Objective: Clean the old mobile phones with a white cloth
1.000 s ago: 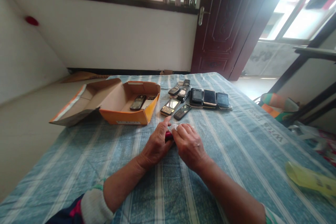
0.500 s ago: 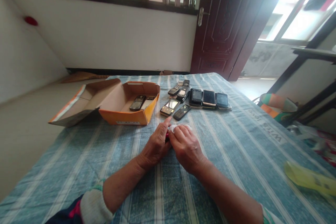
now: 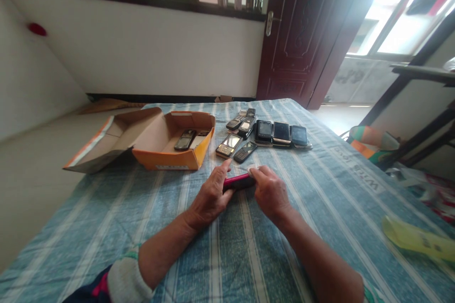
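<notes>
A dark mobile phone with a pink-red edge (image 3: 237,181) is gripped at its left end by my left hand (image 3: 212,190), thumb on top and fingers below. My right hand (image 3: 272,192) is closed on a white wipe (image 3: 253,170), pressing it against the phone's right end. Just beyond my hands lie a small dark keypad phone (image 3: 245,152) and a gold-and-black keypad phone (image 3: 228,146). Behind them several more keypad phones (image 3: 246,126) are heaped together.
An open orange cardboard box (image 3: 167,160) with phones inside stands left of the heap, its lid (image 3: 113,137) folded out leftward. Stacked touchscreen phones (image 3: 282,132) lie on the right. Yellow plastic (image 3: 415,241) rests near the right edge of the striped cloth (image 3: 320,227).
My right hand has slid rightward along the phone with the white wipe, uncovering the phone's pink-red edge. My left hand stays nearly in place. The view has shifted slightly.
</notes>
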### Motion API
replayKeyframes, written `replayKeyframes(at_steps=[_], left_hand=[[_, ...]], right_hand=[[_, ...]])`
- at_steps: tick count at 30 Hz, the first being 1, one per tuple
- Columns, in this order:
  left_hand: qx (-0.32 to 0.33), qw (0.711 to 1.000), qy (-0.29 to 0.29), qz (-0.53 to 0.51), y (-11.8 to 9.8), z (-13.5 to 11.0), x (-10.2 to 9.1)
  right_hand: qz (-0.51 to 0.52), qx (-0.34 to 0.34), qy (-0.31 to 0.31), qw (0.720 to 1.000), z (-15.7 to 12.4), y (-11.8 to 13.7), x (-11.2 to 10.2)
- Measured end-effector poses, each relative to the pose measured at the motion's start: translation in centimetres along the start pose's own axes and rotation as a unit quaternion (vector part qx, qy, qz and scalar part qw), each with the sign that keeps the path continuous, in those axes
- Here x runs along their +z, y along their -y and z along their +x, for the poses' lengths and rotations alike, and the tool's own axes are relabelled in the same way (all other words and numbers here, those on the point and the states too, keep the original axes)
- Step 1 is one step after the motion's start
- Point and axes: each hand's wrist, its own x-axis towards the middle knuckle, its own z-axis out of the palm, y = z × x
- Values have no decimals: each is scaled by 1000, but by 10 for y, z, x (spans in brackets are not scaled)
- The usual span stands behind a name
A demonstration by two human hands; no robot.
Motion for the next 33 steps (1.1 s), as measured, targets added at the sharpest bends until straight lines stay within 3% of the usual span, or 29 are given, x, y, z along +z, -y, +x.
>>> replayKeyframes(at_steps=[3, 7, 13, 23, 33], left_hand=[[11, 1000, 2, 10, 0, 0, 0], [21, 999, 8, 25, -1, 1, -1], [16, 999, 27, 12, -8, 10, -1], [-80, 974, 174, 122, -38, 48, -1], [-82, 974, 175, 122, -38, 59, 7]], right_hand=[[19, 65, 29, 997, 2, -4, -3], [30, 94, 50, 994, 5, -7, -3], [53, 102, 58, 992, 6, -8, 1], [94, 97, 40, 990, 7, -12, 8], [136, 78, 4, 988, 7, -13, 13]])
